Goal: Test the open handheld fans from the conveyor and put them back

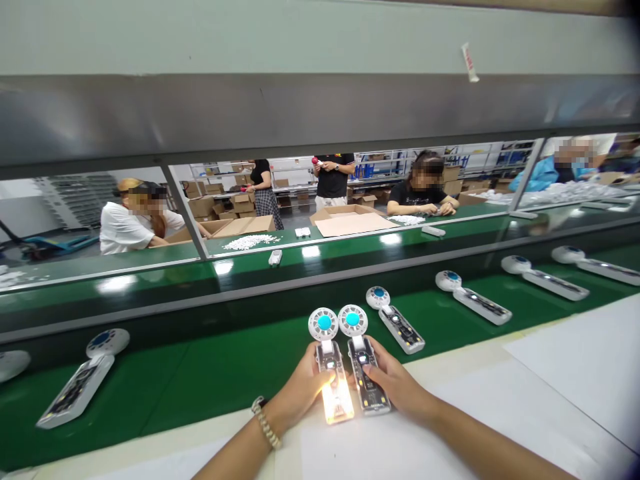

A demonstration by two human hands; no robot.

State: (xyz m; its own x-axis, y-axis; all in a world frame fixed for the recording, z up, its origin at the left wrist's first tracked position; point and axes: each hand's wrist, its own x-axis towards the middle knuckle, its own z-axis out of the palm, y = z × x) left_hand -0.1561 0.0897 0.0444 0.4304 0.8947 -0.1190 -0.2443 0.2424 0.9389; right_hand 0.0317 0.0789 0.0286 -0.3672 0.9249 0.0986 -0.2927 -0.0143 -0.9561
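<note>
Two handheld fans with round white heads and blue centres are held upright, side by side, over the near edge of the belt. My left hand [300,387] is closed around the left fan [336,393], whose clear handle glows warm yellow; the thumb presses on its front. In my right hand [395,380] is the right fan [373,393], its dark circuit board showing and a small white light near the top. That thumb also rests on the handle's front. The two heads nearly touch. Just beyond my right hand lies another handheld fan [403,330].
A green conveyor belt [200,373] runs across, carrying several more fans, one fan [80,387] at left. Nearest me is a white work surface [450,433]. Behind a metal frame [185,207], people sit or stand near cardboard boxes [350,223] and piles of small white parts [250,241].
</note>
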